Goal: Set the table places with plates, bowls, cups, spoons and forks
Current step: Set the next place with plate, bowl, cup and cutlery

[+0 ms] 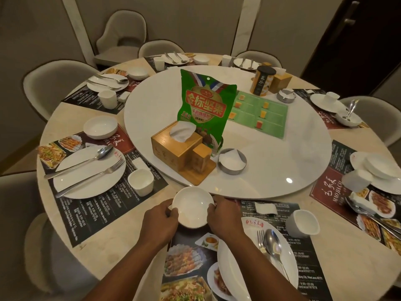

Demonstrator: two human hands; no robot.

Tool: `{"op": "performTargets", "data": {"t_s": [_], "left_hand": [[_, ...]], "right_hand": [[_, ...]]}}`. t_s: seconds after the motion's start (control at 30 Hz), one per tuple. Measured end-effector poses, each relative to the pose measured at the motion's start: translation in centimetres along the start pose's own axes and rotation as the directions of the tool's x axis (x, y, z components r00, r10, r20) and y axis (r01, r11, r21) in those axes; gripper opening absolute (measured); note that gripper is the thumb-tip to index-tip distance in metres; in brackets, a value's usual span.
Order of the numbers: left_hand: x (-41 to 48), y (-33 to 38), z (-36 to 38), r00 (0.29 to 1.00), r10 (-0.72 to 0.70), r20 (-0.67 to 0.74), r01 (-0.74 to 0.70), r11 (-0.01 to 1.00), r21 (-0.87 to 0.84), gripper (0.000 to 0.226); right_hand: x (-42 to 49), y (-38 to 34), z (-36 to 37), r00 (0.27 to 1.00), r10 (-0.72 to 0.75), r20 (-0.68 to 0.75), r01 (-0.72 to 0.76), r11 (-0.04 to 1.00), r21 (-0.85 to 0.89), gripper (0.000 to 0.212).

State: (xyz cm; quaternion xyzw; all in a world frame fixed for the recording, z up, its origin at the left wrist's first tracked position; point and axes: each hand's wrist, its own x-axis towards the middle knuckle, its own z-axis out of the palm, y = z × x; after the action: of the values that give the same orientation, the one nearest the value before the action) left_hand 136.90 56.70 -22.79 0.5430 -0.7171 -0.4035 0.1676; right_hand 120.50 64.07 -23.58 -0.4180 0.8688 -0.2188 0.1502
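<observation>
A small white bowl [192, 205] sits at the top of the nearest placemat [308, 253], just below the turntable's edge. My left hand [160, 220] grips its left rim and my right hand [223, 216] grips its right rim. To the right on the same mat lies a white plate [243, 266] carrying a spoon [273, 246] and a fork [261, 241]. A white cup [302, 222] stands beyond the plate. The place on my left has a plate [86, 177] with spoon and fork, a cup [141, 181] and a bowl [100, 127].
A white turntable [271, 153] fills the table's middle, with a green snack bag [206, 105], a wooden tissue box [175, 146] and a metal ashtray [232, 161]. At the right, stacked dishes [377, 170] and loose cutlery [368, 213] sit on a mat. Grey chairs ring the table.
</observation>
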Motion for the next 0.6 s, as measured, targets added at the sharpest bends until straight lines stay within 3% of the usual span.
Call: {"op": "performTargets", "data": {"t_s": [0.5,0.6], "left_hand": [[-0.8,0.0,0.5,0.999,-0.053,0.004,0.053,0.998,0.038,0.039],[-2.1,0.3,0.9,0.990,-0.078,-0.114,0.080,0.997,0.011,0.043]], "right_hand": [[-1.3,0.7,-0.9,0.996,-0.048,0.068,0.038,0.988,0.148,0.035],[-3.1,1.7,-2.6,0.998,-0.062,-0.028,0.067,0.975,0.211,0.023]]}}
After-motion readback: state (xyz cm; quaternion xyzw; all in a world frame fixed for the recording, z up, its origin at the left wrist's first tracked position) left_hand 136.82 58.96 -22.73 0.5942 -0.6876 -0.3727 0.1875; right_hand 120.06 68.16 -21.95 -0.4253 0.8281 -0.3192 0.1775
